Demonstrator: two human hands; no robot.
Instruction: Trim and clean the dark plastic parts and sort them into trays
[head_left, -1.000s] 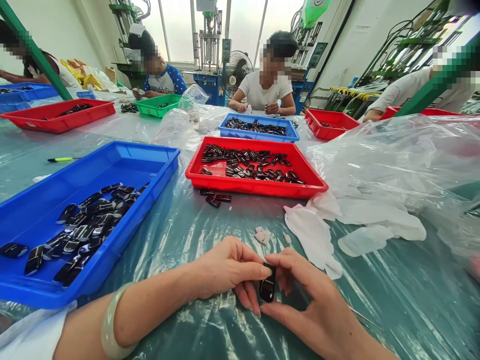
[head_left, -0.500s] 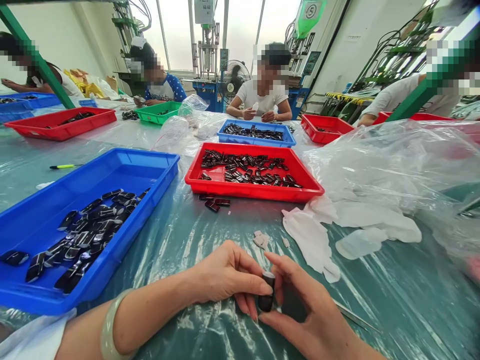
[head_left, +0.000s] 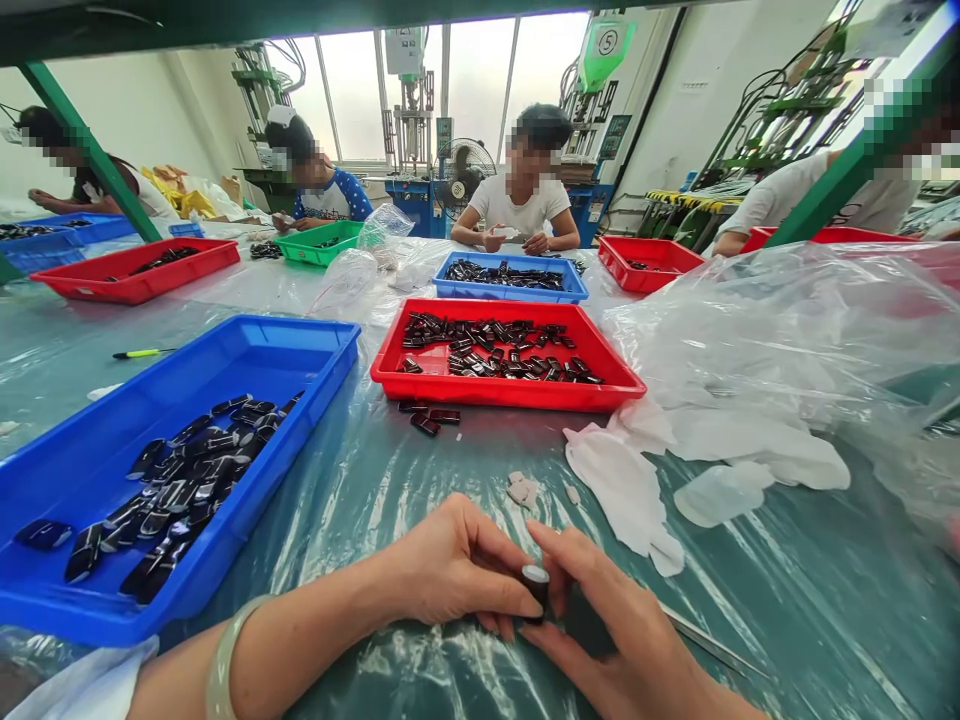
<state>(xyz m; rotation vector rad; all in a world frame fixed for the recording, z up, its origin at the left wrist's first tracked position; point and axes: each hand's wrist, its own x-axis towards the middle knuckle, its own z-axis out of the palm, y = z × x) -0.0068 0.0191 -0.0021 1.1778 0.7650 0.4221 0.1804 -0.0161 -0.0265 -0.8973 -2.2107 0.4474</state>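
A small glossy black piece with a pale grey end stands roughly upright between my hands, pale end up. My left hand pinches it between thumb and fingers from the left. From the right, my right hand curves around it, its thumb at the lower end and other fingers by the far side; their exact contact is partly hidden. Beyond my hands lie white crumpled scraps. A thin metal tool, seemingly tweezers, lies partly under my right hand.
A blue tray of similar black pieces stands at left, a red tray ahead with loose pieces before it. White cloth, a translucent bottle and plastic sheeting lie right. Several people sit across the table.
The black piece has tilted so its pale end faces me more. Both hands stay around it, slightly lower in view. My head view has tipped upward a little.
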